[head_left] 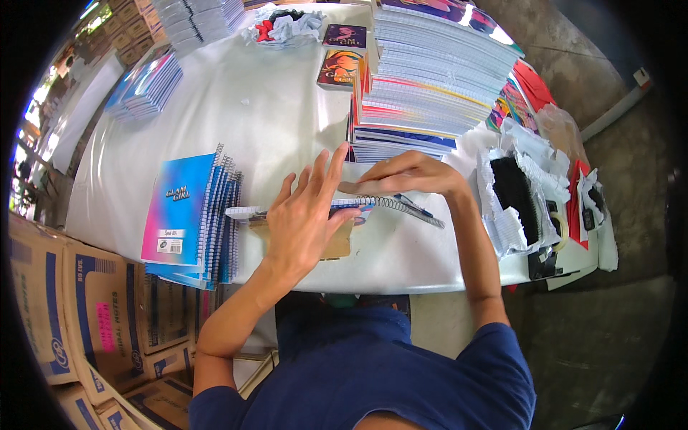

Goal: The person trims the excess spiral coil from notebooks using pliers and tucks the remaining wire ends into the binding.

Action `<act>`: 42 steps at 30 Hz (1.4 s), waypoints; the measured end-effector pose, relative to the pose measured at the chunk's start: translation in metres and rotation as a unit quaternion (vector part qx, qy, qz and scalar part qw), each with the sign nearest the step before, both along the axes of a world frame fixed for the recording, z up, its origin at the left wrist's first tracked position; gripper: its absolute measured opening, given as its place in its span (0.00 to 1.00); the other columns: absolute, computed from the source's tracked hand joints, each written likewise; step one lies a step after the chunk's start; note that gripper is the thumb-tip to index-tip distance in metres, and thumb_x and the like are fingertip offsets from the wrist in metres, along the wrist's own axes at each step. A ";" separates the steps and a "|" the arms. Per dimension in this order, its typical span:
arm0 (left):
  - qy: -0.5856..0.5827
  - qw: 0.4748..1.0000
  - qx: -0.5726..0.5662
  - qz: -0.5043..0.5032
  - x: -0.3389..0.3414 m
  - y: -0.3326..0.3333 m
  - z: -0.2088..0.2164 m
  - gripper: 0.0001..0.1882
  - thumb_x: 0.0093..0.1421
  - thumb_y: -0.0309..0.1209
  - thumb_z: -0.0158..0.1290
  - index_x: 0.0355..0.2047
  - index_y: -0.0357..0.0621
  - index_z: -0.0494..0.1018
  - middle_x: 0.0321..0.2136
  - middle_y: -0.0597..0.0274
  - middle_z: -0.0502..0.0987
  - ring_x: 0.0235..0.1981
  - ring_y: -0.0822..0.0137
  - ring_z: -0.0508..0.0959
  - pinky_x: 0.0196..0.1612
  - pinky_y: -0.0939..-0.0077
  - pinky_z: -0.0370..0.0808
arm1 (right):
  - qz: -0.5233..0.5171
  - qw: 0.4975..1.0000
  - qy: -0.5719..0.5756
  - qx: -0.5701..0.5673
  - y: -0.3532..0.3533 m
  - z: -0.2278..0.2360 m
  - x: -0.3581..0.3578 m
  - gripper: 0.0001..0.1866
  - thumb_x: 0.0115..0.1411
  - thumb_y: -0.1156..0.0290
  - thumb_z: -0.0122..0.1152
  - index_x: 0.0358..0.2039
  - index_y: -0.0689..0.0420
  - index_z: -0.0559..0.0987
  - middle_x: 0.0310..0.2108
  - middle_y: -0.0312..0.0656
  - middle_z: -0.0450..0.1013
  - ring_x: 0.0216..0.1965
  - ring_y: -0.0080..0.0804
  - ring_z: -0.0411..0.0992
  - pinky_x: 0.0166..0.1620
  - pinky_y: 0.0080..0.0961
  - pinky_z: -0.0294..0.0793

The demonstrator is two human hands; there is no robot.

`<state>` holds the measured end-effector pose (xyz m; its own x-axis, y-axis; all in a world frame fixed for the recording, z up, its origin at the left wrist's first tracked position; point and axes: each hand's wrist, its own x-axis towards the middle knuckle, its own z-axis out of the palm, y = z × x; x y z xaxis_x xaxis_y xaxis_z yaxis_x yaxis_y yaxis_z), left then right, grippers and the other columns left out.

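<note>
A spiral notebook (pixel 247 213), seen nearly edge-on, stands across the near part of the table. Its grey wire coil (pixel 405 208) sticks out past the right end. My left hand (pixel 304 211) rests across the notebook with fingers stretched and spread, its thumb over the near side. At the coil end, my right hand (pixel 412 175) has its fingers bent and pressed together along the notebook's upper edge; its thumb is hidden. Beneath the notebook lies a piece of brown cardboard (pixel 337 244). Left of it, blue and pink spiral notebooks (pixel 179 208) are stacked, coils to the right.
Beyond my right hand rises a tall stack of page blocks (pixel 437 64), two small covers (pixel 344 66) beside it. At right sits an open white wrapping with black coils (pixel 516 190) near a tape roll (pixel 560 231). Cardboard boxes (pixel 107 315) fill the lower left.
</note>
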<state>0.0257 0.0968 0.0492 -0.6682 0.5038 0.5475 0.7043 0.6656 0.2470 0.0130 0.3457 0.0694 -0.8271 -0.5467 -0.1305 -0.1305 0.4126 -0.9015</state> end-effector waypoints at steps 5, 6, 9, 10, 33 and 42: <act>0.008 1.000 0.002 0.000 0.000 -0.006 -0.001 0.53 0.40 0.49 0.65 0.66 0.56 0.54 0.50 0.54 0.75 0.47 0.53 0.78 0.53 0.58 0.73 | 0.039 0.995 0.062 -0.063 -0.012 -0.001 0.001 0.23 0.59 0.59 0.59 0.46 0.66 0.79 0.46 0.51 0.76 0.49 0.40 0.73 0.53 0.33 0.69; 0.012 1.000 -0.002 0.007 0.000 -0.008 0.000 0.53 0.40 0.49 0.65 0.66 0.56 0.54 0.50 0.54 0.75 0.47 0.53 0.78 0.52 0.58 0.73 | 0.016 0.997 0.045 -0.052 -0.015 -0.004 0.000 0.23 0.59 0.58 0.60 0.46 0.65 0.80 0.45 0.49 0.77 0.48 0.39 0.73 0.53 0.32 0.69; 0.020 1.000 0.009 0.023 -0.003 -0.009 -0.002 0.52 0.39 0.49 0.65 0.66 0.57 0.55 0.50 0.55 0.75 0.47 0.53 0.78 0.52 0.58 0.73 | 0.019 0.978 0.038 -0.204 0.000 -0.019 -0.006 0.25 0.58 0.56 0.60 0.45 0.67 0.79 0.45 0.51 0.76 0.50 0.40 0.72 0.54 0.33 0.67; 0.021 0.999 0.009 0.026 -0.003 -0.013 -0.001 0.52 0.39 0.48 0.66 0.65 0.57 0.56 0.50 0.55 0.76 0.47 0.53 0.78 0.52 0.58 0.73 | 0.040 0.979 0.040 -0.196 -0.009 -0.009 -0.002 0.27 0.57 0.54 0.60 0.45 0.68 0.79 0.46 0.53 0.76 0.51 0.43 0.72 0.55 0.34 0.66; -0.005 0.998 0.020 0.062 -0.004 -0.045 0.006 0.52 0.36 0.42 0.69 0.64 0.57 0.59 0.53 0.61 0.74 0.52 0.55 0.75 0.56 0.53 0.69 | 0.082 0.969 -0.001 -0.232 -0.052 -0.022 -0.028 0.28 0.58 0.52 0.60 0.44 0.67 0.80 0.46 0.51 0.75 0.46 0.38 0.72 0.52 0.30 0.66; 0.004 0.996 0.010 0.091 -0.004 -0.063 0.010 0.52 0.36 0.44 0.68 0.64 0.59 0.59 0.51 0.59 0.75 0.52 0.52 0.75 0.58 0.52 0.66 | 0.053 0.989 -0.023 -0.139 -0.076 -0.013 -0.036 0.29 0.59 0.53 0.58 0.44 0.72 0.78 0.48 0.54 0.74 0.51 0.42 0.70 0.57 0.32 0.63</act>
